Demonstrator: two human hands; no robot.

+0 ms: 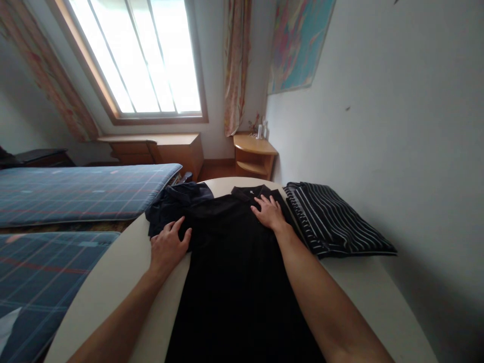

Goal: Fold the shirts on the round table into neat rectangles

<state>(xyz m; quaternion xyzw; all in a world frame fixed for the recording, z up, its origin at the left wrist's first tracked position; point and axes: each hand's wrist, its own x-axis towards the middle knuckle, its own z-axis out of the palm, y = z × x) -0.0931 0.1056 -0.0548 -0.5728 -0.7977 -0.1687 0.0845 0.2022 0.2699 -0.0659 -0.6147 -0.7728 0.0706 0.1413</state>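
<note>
A black collared shirt (238, 262) lies spread out on the white table (128, 282), its collar at the far end. My left hand (170, 245) rests at the shirt's left sleeve with its fingers apart, holding nothing. Flat on the upper right of the shirt, near the collar, my right hand (268, 212) has its fingers spread. A crumpled dark navy garment (166, 204) is beyond my left hand, against the black shirt. To the right sits a folded black garment with white stripes (336, 222).
Two plaid mattresses (83, 189) are left of the table. A wooden desk (170, 143) stands under the window, and a corner shelf (255, 146) holds small items. The white wall (378, 126) runs along the right side.
</note>
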